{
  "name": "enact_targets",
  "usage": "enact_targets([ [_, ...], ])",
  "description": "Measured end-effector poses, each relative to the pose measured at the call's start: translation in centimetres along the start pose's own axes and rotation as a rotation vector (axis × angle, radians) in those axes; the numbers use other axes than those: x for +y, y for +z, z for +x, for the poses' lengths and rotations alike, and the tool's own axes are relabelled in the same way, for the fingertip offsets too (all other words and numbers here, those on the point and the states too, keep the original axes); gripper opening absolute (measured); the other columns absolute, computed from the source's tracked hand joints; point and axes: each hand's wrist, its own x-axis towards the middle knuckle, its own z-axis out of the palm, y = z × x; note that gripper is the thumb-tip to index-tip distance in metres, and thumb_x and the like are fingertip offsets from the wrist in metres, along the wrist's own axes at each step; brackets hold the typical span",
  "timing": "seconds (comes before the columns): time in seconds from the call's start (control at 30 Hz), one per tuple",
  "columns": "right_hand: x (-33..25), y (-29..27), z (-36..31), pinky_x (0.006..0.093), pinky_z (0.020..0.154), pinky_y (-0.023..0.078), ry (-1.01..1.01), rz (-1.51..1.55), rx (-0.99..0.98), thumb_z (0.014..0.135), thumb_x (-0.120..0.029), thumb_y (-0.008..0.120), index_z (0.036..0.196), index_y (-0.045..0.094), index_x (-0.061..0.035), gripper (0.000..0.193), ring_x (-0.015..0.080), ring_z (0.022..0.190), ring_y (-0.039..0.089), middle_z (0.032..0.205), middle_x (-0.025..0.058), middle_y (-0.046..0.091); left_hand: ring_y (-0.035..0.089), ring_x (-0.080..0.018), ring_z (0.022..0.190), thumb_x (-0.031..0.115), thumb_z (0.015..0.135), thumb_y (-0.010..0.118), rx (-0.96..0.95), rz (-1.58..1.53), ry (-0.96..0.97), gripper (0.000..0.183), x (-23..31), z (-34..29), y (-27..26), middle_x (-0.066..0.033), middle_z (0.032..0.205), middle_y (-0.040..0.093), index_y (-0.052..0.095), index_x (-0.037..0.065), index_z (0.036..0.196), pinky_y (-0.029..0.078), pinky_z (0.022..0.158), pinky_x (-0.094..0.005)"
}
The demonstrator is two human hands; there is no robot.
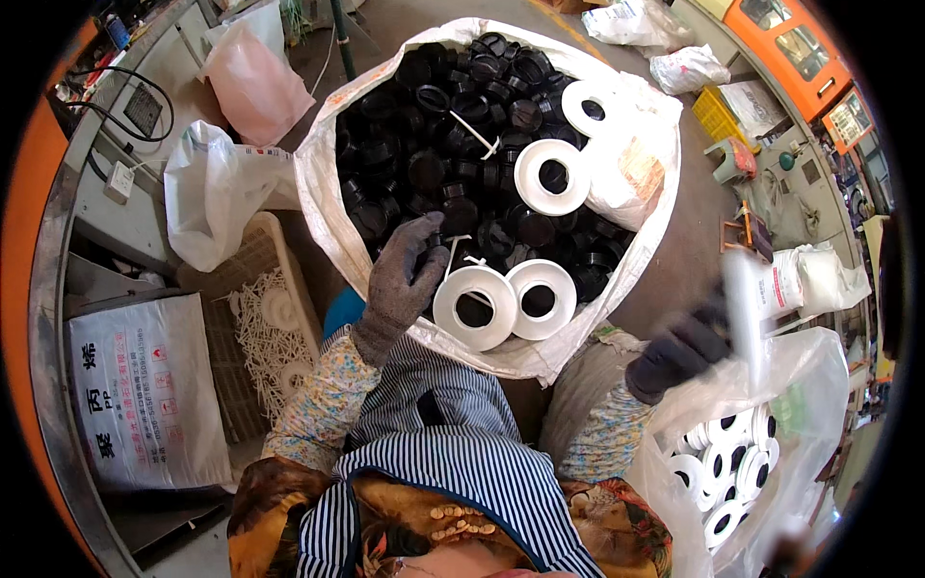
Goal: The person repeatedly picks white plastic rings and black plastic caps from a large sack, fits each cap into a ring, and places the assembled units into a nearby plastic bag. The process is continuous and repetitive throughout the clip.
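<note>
A black cap (434, 241) is being grasped by the left hand (405, 275) at the sack's (318, 183) near edge, a white ring (742, 308) (blurred) is clenched in the right hand (679, 349), so fitting seems next.

Big sack (318, 183) at centre holds caps (453, 125) with rings (474, 306) on top toward 6 and 2 o'clock. Left hand (403, 279) inside sack at 7 o'clock; right hand (682, 349) at 4 o'clock over bag (800, 376) of rings. Basket (252, 252) at 9 o'clock.

Open sack mouth (318, 183) crowded with black caps (434, 144) and white rings (551, 176).
</note>
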Motion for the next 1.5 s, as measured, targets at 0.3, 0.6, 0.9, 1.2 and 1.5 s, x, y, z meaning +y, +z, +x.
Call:
enact_targets([
  [0.3, -2.7, -10.6, 0.1, 0.0371, 0.082, 0.055, 0.456, -2.855, 0.845, 0.086, -0.007, 0.066, 0.115, 0.066, -0.0072, 0.029, 0.0241, 0.097, 0.066, 0.113, 0.0094, 0.068, 0.038, -0.0302, 0.139, 0.024, 0.082, 0.071, -0.58, 0.979, 0.568, 0.066, 0.6, -0.1, 4.4, -0.008, 0.139, 0.05, 0.048, 0.018, 0.143, 0.026, 0.118, -0.0493],
  [0.6, -8.2, -15.3, 3.3, 0.0459, 0.087, 0.052, 1.685, -3.297, 0.187, 0.069, -0.023, 0.079, 0.129, 0.058, -0.0218, 0.064, 0.0317, 0.105, 0.059, 0.114, 0.0099, 0.059, 0.055, -0.0316, 0.115, 0.016, 0.071, 0.078, -0.324, 0.867, 0.405, 0.053, 0.8, -0.5, 1.1, -0.011, 0.112, 0.057, 0.064, 0.013, 0.122, 0.044, 0.104, -0.0464],
  [0.9, -1.0, -14.1, 2.0, 0.0387, 0.093, 0.052, 0.019, -2.803, 0.555, 0.071, -0.007, 0.081, 0.113, 0.056, -0.0065, 0.049, 0.031, 0.109, 0.059, 0.123, 0.0185, 0.055, 0.064, -0.0213, 0.104, 0.018, 0.085, 0.079, 0.117, -0.353, -0.347, 0.056, 3.3, -0.8, -1.8, -0.0138, 0.11, 0.062, 0.047, 0.003, 0.128, 0.057, 0.087, -0.0344],
  [1.2, 4.5, -10.9, 1.7, 0.0468, 0.097, 0.047, -0.062, -3.2, -0.022, 0.07, -0.014, 0.086, 0.1, 0.056, -0.0094, 0.043, 0.0375, 0.117, 0.059, 0.13, 0.0208, 0.058, 0.061, -0.0268, 0.114, 0.003, 0.091, 0.068, 0.088, 0.095, 0.185, 0.036, 5.2, -2.9, -0.9, -0.0146, 0.121, 0.055, 0.061, 0.008, 0.126, 0.056, 0.096, -0.0366],
  [1.5, 4.5, -12.3, 0.5, 0.0493, 0.096, 0.047, 0.383, -3.353, 0.063, 0.07, -0.031, 0.086, 0.099, 0.058, -0.0065, 0.047, 0.0394, 0.117, 0.058, 0.141, 0.021, 0.055, 0.053, -0.0261, 0.127, 0.017, 0.098, 0.064, -0.163, -0.202, 0.089, 0.055, 6.7, -4.0, -0.1, -0.0217, 0.138, 0.047, 0.038, 0.002, 0.144, 0.049, 0.106, -0.0392],
])
